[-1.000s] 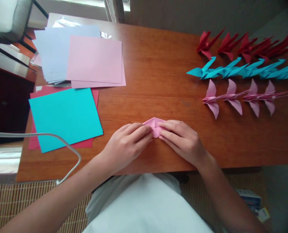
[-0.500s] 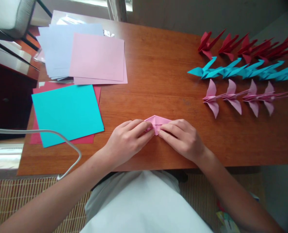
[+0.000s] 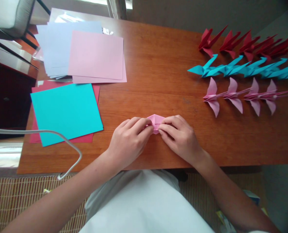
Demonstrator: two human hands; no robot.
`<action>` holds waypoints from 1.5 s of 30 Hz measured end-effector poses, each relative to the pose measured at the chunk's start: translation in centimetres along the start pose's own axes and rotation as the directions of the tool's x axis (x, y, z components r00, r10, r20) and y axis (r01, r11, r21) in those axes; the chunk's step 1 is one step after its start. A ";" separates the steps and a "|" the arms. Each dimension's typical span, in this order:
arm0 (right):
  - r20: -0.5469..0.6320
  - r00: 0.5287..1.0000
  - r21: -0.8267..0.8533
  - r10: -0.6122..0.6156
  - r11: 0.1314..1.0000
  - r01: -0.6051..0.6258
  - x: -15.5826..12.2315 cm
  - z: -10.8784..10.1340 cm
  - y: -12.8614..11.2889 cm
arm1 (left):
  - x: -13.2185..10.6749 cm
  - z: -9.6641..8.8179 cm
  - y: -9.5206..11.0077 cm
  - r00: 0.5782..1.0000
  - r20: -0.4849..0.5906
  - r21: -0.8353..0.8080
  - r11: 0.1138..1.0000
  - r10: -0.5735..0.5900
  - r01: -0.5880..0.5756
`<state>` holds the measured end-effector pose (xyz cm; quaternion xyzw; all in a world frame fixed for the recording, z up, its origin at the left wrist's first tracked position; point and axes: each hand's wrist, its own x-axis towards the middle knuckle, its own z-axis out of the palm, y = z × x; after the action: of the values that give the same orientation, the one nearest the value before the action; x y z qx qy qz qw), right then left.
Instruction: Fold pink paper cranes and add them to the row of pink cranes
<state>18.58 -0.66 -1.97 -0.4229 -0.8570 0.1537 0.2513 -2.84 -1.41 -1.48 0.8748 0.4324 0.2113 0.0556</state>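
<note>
A small folded piece of pink origami paper (image 3: 155, 120) lies near the front edge of the wooden table, straight ahead of me. My left hand (image 3: 131, 136) pinches its left side, fingers bent and pressed together. On its right side, my right hand (image 3: 179, 136) grips it with thumb and fingertips. A peak at the top and a horizontal crease across the middle show between the fingertips. Both ends of the paper are hidden under my fingers.
Rows of folded red cranes (image 3: 207, 42), blue cranes (image 3: 208, 68) and pink cranes (image 3: 212, 97) stand at the right. Stacked at the left are pink sheets (image 3: 97, 55), pale blue sheets (image 3: 54, 48), turquoise paper (image 3: 66, 113) and red paper (image 3: 96, 97). A white cable (image 3: 71, 142) crosses the left front corner.
My fingers have shifted on the pink paper, and its right corner is now covered by my right hand. My right hand has moved slightly left and up. The view has shifted a little.
</note>
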 end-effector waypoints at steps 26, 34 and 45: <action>-0.111 0.957 -0.014 0.269 0.962 -0.272 0.7 1.2 -1.9 | 0.7 0.8 1.0 0.975 0.011 -0.074 0.972 -0.221 0.221; -0.110 0.955 0.002 0.276 0.961 -0.278 0.8 1.3 -1.9 | 1.2 0.8 1.4 0.972 0.017 -0.035 0.972 -0.233 0.234; -0.101 0.956 -0.008 0.276 0.960 -0.278 0.7 1.4 -2.1 | 1.4 1.0 1.8 0.965 0.037 0.022 0.966 -0.259 0.259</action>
<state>16.05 -1.46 -1.90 -0.5488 -0.7773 0.1566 0.2647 -0.35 -1.29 -1.43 0.8152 0.5437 0.1813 0.0838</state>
